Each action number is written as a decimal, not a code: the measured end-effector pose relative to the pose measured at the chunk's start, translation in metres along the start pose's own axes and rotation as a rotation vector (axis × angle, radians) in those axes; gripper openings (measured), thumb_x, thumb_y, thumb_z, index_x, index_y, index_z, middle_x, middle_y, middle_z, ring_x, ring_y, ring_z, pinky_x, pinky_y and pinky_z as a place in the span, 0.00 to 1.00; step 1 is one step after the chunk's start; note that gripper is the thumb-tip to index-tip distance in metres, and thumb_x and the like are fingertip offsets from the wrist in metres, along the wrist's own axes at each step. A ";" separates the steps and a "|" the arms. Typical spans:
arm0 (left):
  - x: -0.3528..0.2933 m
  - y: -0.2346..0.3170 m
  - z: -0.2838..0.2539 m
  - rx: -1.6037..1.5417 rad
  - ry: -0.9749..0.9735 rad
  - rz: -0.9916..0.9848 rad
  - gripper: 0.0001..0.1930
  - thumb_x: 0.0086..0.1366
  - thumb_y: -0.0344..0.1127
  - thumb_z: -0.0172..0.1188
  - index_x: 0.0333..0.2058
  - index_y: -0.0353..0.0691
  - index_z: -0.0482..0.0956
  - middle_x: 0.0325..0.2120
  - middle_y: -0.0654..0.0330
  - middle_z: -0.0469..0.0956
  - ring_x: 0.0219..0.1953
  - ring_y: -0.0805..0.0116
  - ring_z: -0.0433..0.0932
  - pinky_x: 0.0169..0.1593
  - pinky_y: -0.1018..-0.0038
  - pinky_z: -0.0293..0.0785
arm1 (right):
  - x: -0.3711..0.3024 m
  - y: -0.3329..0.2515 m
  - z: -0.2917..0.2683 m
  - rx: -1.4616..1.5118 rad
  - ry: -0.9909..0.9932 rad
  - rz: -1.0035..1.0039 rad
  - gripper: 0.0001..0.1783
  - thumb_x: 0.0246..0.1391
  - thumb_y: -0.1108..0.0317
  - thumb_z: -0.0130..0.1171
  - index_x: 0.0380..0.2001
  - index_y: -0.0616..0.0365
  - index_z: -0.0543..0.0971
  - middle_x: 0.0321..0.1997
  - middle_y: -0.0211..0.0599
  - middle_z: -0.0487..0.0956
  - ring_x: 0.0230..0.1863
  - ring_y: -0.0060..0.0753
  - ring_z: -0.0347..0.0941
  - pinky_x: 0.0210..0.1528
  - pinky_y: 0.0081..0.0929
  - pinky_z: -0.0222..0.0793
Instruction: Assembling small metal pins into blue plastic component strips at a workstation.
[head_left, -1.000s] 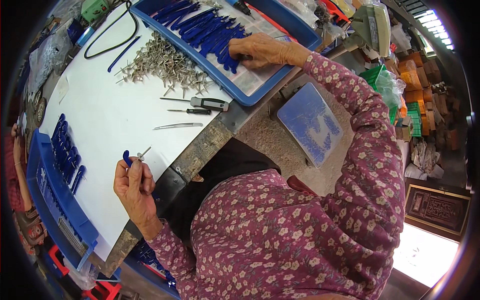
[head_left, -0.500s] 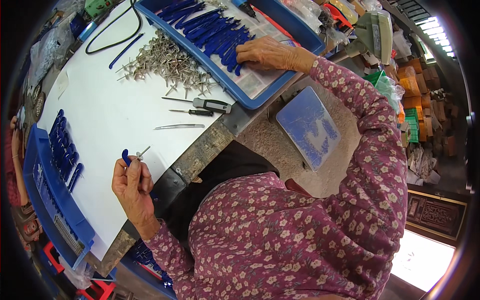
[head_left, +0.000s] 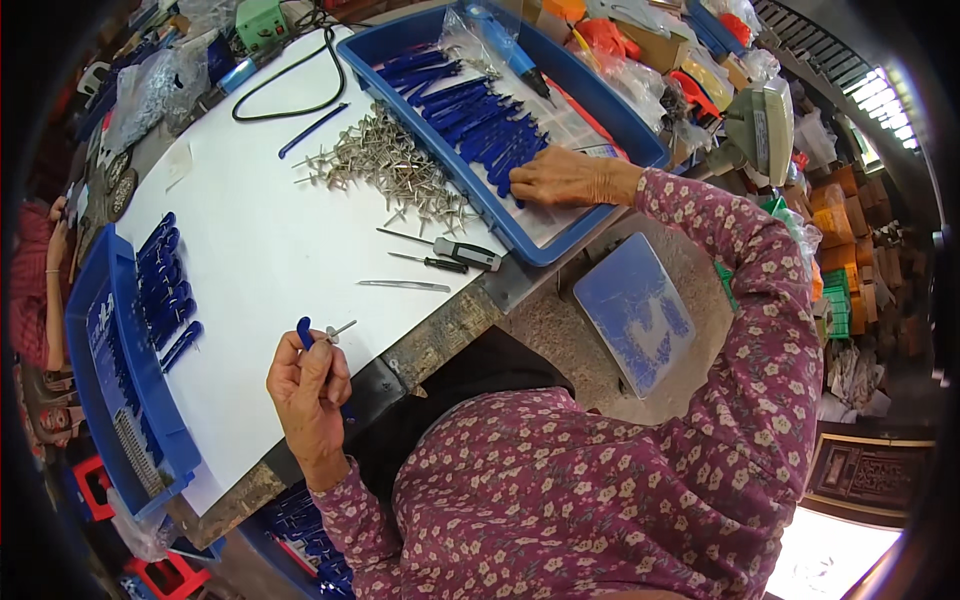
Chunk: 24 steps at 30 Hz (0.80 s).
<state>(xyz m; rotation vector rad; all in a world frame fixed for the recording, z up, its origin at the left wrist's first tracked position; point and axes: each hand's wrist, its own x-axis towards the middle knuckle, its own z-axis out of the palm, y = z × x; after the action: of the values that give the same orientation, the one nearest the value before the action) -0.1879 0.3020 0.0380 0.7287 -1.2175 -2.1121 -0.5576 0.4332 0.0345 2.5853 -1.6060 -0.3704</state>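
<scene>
My left hand (head_left: 312, 395) is closed over the table's near edge, pinching a slim blue plastic handle (head_left: 304, 330) with a hooked end. A small metal pin (head_left: 341, 329) with a crosspiece sticks out between its thumb and fingers. Inside the large blue tray (head_left: 540, 245), my right hand (head_left: 562, 178) rests with curled fingers at the end of a row of blue plastic handles (head_left: 490, 125). Its fingertips are hidden, so what they grip cannot be made out. A heap of metal pins (head_left: 385, 165) lies beside the tray.
A screwdriver with a grey handle (head_left: 465, 254), a smaller black screwdriver (head_left: 445, 265) and tweezers (head_left: 405, 286) lie on the white tabletop (head_left: 250, 270). More blue handles (head_left: 168, 285) sit by a second blue tray (head_left: 185, 460) at left. A blue-topped stool (head_left: 640, 310) stands at right.
The view has shifted, so the whole scene sits further right and lower. My left hand keeps the handle and pin; my right hand stays at the row of handles with little visible movement.
</scene>
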 end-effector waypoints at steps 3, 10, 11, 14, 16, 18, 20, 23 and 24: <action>0.000 -0.002 0.000 -0.010 -0.038 0.009 0.04 0.60 0.30 0.52 0.31 0.37 0.68 0.15 0.63 0.67 0.11 0.84 0.54 0.15 0.86 0.48 | 0.001 0.002 -0.002 -0.012 -0.003 -0.075 0.08 0.44 0.71 0.48 0.30 0.61 0.68 0.29 0.37 0.68 0.31 0.35 0.71 0.26 0.29 0.68; -0.007 0.003 -0.009 -0.067 0.035 -0.010 0.03 0.61 0.30 0.50 0.32 0.37 0.68 0.16 0.62 0.69 0.11 0.84 0.55 0.15 0.87 0.49 | -0.005 -0.008 -0.014 0.179 0.046 0.072 0.12 0.43 0.71 0.50 0.34 0.60 0.66 0.31 0.40 0.69 0.31 0.42 0.70 0.28 0.33 0.66; -0.007 0.003 -0.007 -0.098 0.021 -0.019 0.03 0.61 0.30 0.49 0.32 0.37 0.68 0.16 0.61 0.69 0.12 0.84 0.55 0.15 0.87 0.49 | -0.006 -0.012 -0.018 0.204 0.123 0.146 0.14 0.43 0.72 0.51 0.36 0.59 0.66 0.31 0.40 0.69 0.31 0.41 0.70 0.28 0.32 0.65; -0.001 0.003 -0.005 -0.163 0.012 -0.019 0.04 0.62 0.30 0.48 0.33 0.37 0.69 0.18 0.60 0.71 0.13 0.84 0.57 0.16 0.87 0.50 | -0.010 -0.016 -0.025 0.296 0.264 0.282 0.16 0.44 0.75 0.52 0.40 0.58 0.67 0.29 0.41 0.71 0.28 0.39 0.70 0.28 0.30 0.65; 0.002 0.003 -0.004 -0.240 -0.025 -0.052 0.05 0.61 0.30 0.49 0.35 0.37 0.70 0.19 0.59 0.72 0.14 0.84 0.57 0.16 0.86 0.50 | -0.005 -0.022 -0.031 0.367 0.321 0.358 0.17 0.45 0.77 0.52 0.41 0.58 0.68 0.28 0.41 0.72 0.26 0.38 0.70 0.28 0.29 0.65; 0.003 0.005 -0.002 -0.263 -0.011 -0.043 0.07 0.62 0.30 0.48 0.38 0.35 0.70 0.19 0.59 0.72 0.14 0.84 0.57 0.17 0.86 0.50 | 0.002 -0.030 -0.041 0.235 0.745 0.503 0.16 0.47 0.79 0.53 0.42 0.61 0.69 0.26 0.39 0.73 0.23 0.31 0.71 0.28 0.25 0.67; 0.006 0.007 -0.001 -0.304 -0.057 -0.018 0.13 0.62 0.30 0.47 0.43 0.30 0.69 0.20 0.59 0.72 0.16 0.84 0.57 0.18 0.86 0.51 | 0.007 -0.040 -0.057 0.395 0.866 0.678 0.13 0.50 0.78 0.52 0.42 0.62 0.71 0.30 0.34 0.75 0.26 0.21 0.70 0.30 0.18 0.67; 0.008 0.006 -0.002 -0.313 -0.061 -0.024 0.16 0.62 0.30 0.46 0.46 0.27 0.68 0.21 0.60 0.72 0.17 0.84 0.56 0.19 0.86 0.50 | 0.030 -0.073 -0.095 0.681 1.037 0.745 0.11 0.51 0.77 0.52 0.39 0.64 0.74 0.30 0.32 0.76 0.22 0.14 0.66 0.27 0.12 0.65; 0.009 0.007 -0.003 -0.327 -0.076 -0.037 0.15 0.62 0.30 0.46 0.46 0.27 0.68 0.20 0.60 0.72 0.17 0.85 0.55 0.19 0.86 0.50 | 0.041 -0.088 -0.108 0.694 1.030 0.741 0.11 0.51 0.77 0.52 0.39 0.64 0.74 0.30 0.32 0.76 0.22 0.14 0.66 0.27 0.12 0.65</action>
<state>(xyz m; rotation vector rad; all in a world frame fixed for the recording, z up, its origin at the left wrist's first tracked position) -0.1905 0.2910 0.0412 0.5317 -0.8690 -2.3121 -0.4377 0.4297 0.1160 1.5952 -2.1292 1.4801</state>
